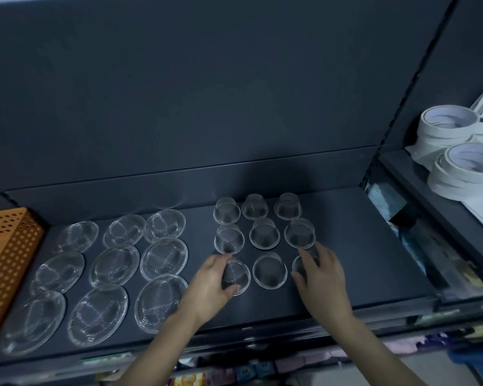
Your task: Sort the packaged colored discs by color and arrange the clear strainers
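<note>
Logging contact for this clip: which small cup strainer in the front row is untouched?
The middle one: it stands free, while the left grip holds the front-left cup strainer and the right grip holds the front-right cup strainer.

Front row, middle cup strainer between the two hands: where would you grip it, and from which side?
Take the middle cup strainer from above, pinching opposite sides of its round wall. It stands free, its wide rim seems to lie flat on the shelf, and the neighbours leave gaps either side.
</note>
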